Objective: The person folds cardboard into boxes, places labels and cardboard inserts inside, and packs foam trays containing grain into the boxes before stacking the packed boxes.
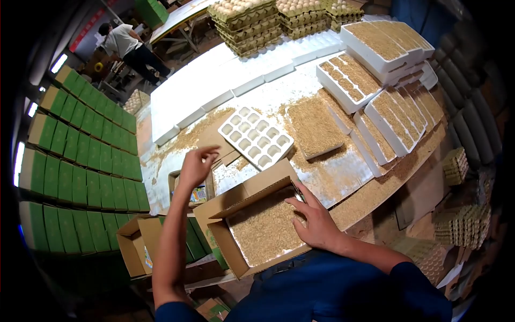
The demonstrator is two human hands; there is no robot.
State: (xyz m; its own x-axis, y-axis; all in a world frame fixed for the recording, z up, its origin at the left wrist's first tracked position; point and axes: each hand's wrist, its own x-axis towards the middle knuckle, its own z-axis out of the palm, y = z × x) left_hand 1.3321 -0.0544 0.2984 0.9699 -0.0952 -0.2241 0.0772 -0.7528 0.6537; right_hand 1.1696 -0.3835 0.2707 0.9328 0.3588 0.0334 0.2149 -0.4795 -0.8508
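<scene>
An open cardboard box [249, 188] sits at the table's near edge, in front of my body. In it lies a white foam tray filled with brown grainy bedding [263, 225]. My right hand [316, 220] is at the box's right end with bent fingers. A narrow dark and pale thing [298, 194] shows between those fingers, too small to name. My left hand [197, 166] is raised left of the box, fingers curved and apart, holding nothing. Beyond it lies an empty white foam tray [256, 138] with square pockets, partly on flat cardboard [217, 140].
Green boxes [80, 177] stand in rows at left. Bedding-filled foam trays [394, 115] are stacked at right. Egg trays [244, 27] holding eggs stand at the back, near white foam trays [206, 75]. A smaller open box [134, 241] is lower left. A person [126, 43] bends far off.
</scene>
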